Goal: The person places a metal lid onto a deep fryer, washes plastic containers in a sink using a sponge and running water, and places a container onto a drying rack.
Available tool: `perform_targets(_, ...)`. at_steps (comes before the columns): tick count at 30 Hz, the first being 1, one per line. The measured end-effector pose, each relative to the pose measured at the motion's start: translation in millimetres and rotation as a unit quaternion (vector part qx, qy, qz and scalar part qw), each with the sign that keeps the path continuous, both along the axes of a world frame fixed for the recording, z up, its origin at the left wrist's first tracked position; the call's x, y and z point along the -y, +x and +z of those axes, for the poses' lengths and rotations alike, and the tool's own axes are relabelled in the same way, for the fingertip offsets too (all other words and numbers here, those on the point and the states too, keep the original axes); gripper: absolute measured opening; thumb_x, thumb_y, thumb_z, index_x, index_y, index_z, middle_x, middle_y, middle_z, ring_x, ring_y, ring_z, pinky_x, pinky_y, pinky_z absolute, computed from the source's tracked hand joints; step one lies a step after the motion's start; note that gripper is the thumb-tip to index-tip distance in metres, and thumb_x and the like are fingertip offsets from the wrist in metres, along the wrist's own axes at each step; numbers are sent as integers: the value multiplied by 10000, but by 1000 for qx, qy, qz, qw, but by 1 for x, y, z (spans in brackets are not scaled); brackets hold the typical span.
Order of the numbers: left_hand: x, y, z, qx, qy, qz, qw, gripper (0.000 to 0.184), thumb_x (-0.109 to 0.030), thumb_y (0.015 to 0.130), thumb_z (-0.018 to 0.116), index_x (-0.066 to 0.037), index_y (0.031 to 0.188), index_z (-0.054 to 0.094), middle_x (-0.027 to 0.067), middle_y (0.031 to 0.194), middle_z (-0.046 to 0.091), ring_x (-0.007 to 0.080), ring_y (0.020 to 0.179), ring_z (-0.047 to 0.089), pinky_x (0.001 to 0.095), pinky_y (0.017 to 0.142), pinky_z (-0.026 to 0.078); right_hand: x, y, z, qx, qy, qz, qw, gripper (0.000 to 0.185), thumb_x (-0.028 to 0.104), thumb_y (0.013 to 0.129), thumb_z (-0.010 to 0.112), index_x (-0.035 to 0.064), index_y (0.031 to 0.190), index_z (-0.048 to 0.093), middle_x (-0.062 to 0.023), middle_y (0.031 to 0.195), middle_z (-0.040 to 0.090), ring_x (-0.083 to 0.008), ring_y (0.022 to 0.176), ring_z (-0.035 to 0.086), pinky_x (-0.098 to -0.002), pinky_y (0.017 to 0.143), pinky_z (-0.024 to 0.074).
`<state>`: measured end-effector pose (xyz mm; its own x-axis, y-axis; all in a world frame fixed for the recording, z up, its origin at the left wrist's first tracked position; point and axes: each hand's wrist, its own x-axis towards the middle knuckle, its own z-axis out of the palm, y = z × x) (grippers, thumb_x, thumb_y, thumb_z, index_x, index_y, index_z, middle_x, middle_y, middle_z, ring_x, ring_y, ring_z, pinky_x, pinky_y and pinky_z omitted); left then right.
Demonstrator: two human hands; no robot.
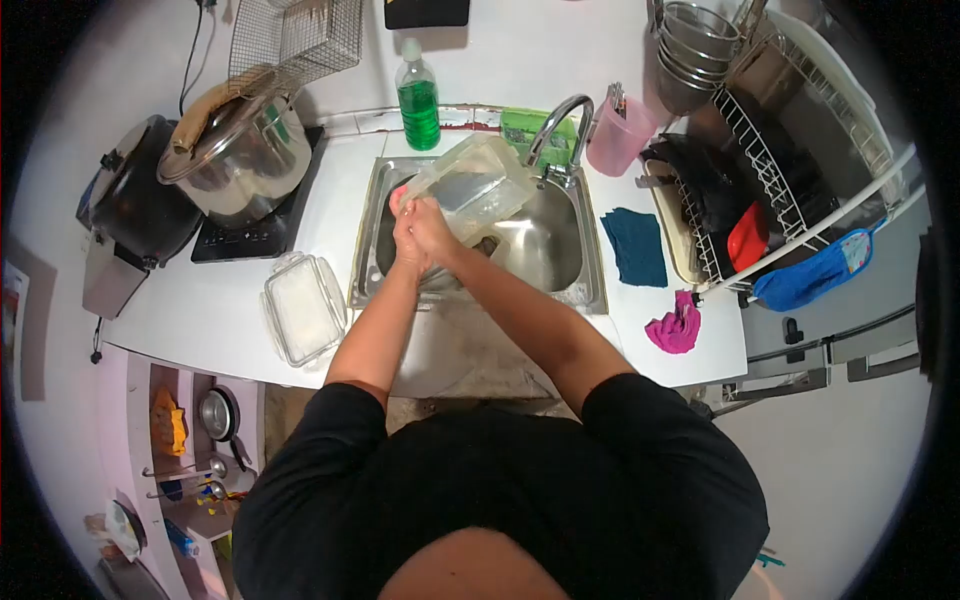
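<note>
A clear plastic container (500, 195) is tilted over the steel sink (545, 235). My left hand (408, 246) and my right hand (432, 228) are pressed close together at its near left corner, partly overlapping. Both have their fingers closed around the rim. A small pink-red patch (398, 198) shows beside the fingers; I cannot make out what it is. Below the container, a dark item (487, 245) lies in the sink, mostly hidden. A clear rectangular lid (302, 308) with side clips lies on the counter to the left.
The curved faucet (560, 125) rises behind the sink, beside a green soap tray (520, 128). A bottle of green liquid (418, 100) stands at the back. To the left is a steel pot (250, 165); to the right are a teal cloth (634, 246) and a dish rack (765, 150).
</note>
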<state>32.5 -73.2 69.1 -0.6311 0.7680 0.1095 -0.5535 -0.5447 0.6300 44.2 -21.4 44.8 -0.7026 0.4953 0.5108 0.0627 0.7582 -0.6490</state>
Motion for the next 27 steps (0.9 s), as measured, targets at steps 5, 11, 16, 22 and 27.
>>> perform_targets(5, 10, 0, 3, -164, -23, -15, 986, 447, -321, 818, 525, -192, 1209, 351, 82, 1135, 451, 231, 1037, 443, 371, 878, 392, 8, 27, 21, -30, -227, 16, 973, 223, 174, 803, 465, 49, 929, 600, -181, 1040, 562, -325, 1064, 462, -412, 822, 395)
perform_targets(11, 12, -1, 2, -43, 39, 15, 998, 550, -474, 802, 548, -192, 1226, 339, 52, 1159, 452, 237, 1036, 446, 372, 877, 391, 16, 22, 41, 22, -169, -64, 983, 267, 256, 809, 491, 43, 942, 580, -199, 999, 552, -382, 944, 502, -436, 763, 420)
perform_targets(16, 26, 5, 1, -99, 8, 18, 995, 635, -534, 783, 534, -188, 1266, 310, 78, 1217, 426, 253, 1085, 434, 388, 917, 378, 15, 21, 9, 57, 112, -126, 984, 317, 313, 778, 542, 21, 888, 597, -204, 1089, 520, -430, 1065, 452, -490, 722, 441)
perform_targets(22, 34, -5, 0, -171, 23, 45, 984, 675, -445, 756, 619, -125, 1270, 320, 78, 1194, 413, 241, 1113, 406, 360, 938, 352, 32, 70, 38, 207, 134, 8, 969, 249, 179, 763, 491, 9, 930, 565, -240, 1033, 515, -410, 874, 528, -487, 777, 407)
perform_targets(27, 27, -14, -5, -188, 6, 49, 981, 567, -284, 747, 607, -90, 1232, 385, 74, 1201, 405, 216, 1108, 393, 322, 950, 324, 12, 52, 2, 84, 203, -1, 976, 141, 104, 698, 512, -2, 704, 604, -222, 716, 545, -372, 732, 546, -457, 687, 433)
